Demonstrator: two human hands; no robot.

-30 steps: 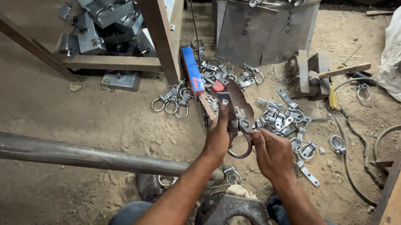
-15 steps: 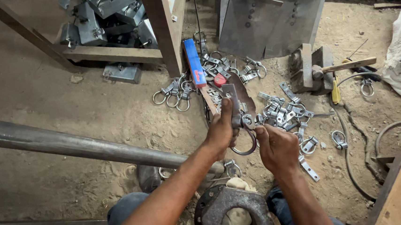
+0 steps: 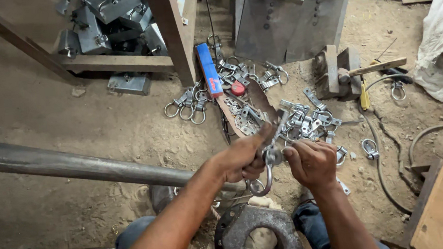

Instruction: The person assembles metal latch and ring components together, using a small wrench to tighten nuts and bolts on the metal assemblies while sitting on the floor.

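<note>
Metal ring clamp [image 3: 264, 176] is clenched in both grips, left hand [image 3: 244, 156] and right hand [image 3: 311, 161], above scattered clamps [image 3: 304, 119] on the dirt floor [image 3: 102, 122].

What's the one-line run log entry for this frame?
left hand: grips ring clasp | right hand: pinches its top | below: iron ring block | ground: loose clasps

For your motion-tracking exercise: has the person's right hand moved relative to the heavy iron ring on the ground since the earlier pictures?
Cannot tell. The camera itself shifted, and the right hand sits about as before, above and right of the iron ring.
</note>
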